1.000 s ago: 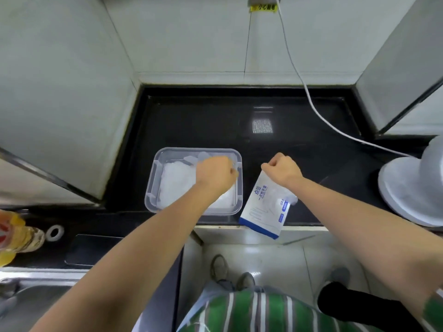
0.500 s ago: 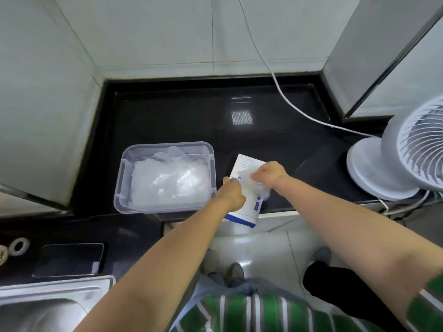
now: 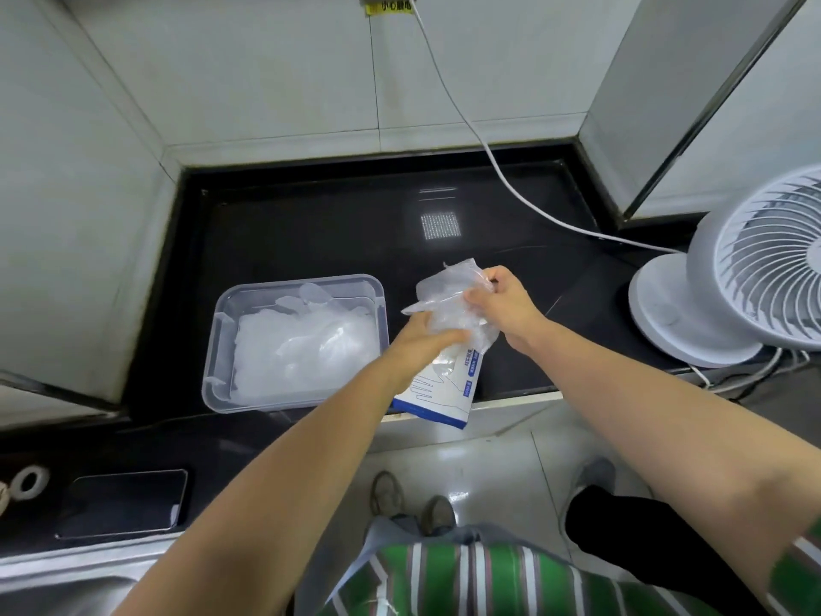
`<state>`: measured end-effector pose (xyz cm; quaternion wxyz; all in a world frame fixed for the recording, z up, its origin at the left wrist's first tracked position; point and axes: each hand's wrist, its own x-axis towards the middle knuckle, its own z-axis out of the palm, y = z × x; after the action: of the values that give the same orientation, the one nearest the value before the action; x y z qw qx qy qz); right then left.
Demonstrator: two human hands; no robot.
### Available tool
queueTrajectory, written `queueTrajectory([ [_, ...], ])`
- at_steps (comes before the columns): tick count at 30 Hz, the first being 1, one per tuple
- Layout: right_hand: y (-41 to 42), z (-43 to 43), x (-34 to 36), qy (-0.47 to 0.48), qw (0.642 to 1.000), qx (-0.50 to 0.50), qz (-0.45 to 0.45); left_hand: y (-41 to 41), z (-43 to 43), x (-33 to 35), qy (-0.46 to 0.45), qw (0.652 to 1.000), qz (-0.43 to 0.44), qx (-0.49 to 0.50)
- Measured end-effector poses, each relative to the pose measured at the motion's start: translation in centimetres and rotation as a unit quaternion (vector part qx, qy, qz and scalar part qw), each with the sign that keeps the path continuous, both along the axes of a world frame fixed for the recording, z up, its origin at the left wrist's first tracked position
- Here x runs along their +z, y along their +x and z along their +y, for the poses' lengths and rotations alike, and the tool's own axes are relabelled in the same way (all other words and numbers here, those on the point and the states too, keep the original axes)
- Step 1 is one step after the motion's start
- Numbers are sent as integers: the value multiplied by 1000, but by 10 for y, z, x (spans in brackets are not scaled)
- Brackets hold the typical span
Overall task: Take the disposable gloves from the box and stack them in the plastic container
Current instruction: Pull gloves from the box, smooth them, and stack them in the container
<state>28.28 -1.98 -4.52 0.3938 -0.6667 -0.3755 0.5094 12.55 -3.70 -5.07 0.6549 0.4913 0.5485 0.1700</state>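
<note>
Pinching one glove [image 3: 448, 300] between both hands [image 3: 417, 344] [image 3: 504, 304].

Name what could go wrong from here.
1. The white-and-blue cardboard glove box overhangs the edge of the black counter; if the left hand slips, it may drop to the floor.
2. The thin clear plastic gloves in the right hand are bunched, so they may land crumpled in the clear plastic container, not stacked.

Arms extended; left hand [image 3: 423, 345] and right hand [image 3: 506, 305] curled, seemingly pinching.
</note>
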Motion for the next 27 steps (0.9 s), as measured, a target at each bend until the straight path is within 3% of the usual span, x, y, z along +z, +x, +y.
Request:
queueTrajectory([
  [2, 0, -2, 1, -5, 1000, -1, 18, -3, 6, 15, -33, 991, -123, 33],
  [4, -3, -3, 3, -8, 999, 10, 36, -6, 12, 28, -56, 987, -142, 59],
  [6, -8, -2, 6, -7, 998, 29, 58, -6, 17, 34, -36, 992, -59, 104],
  [10, -18, 1, 15, -9, 990, 106, 92, -19, 23, 27, 99, 981, 73, 151],
  [13, -26, 1, 16, -6, 988, 115, 104, -38, 25, 23, 143, 971, 95, 164],
  [19, -43, 1, 18, 27, 979, 164, 121, -62, 23, 24, 113, 956, 72, 260],
  [21, -50, 2, 17, 30, 974, 163, 156, -70, 22, 23, 118, 950, 102, 271],
  [24, -60, 5, 20, -18, 960, 191, 206, -86, 19, 22, 196, 936, 127, 261],
  [27, -71, 5, 24, -55, 943, 276, 175, -107, 13, 24, 228, 921, 136, 285],
])
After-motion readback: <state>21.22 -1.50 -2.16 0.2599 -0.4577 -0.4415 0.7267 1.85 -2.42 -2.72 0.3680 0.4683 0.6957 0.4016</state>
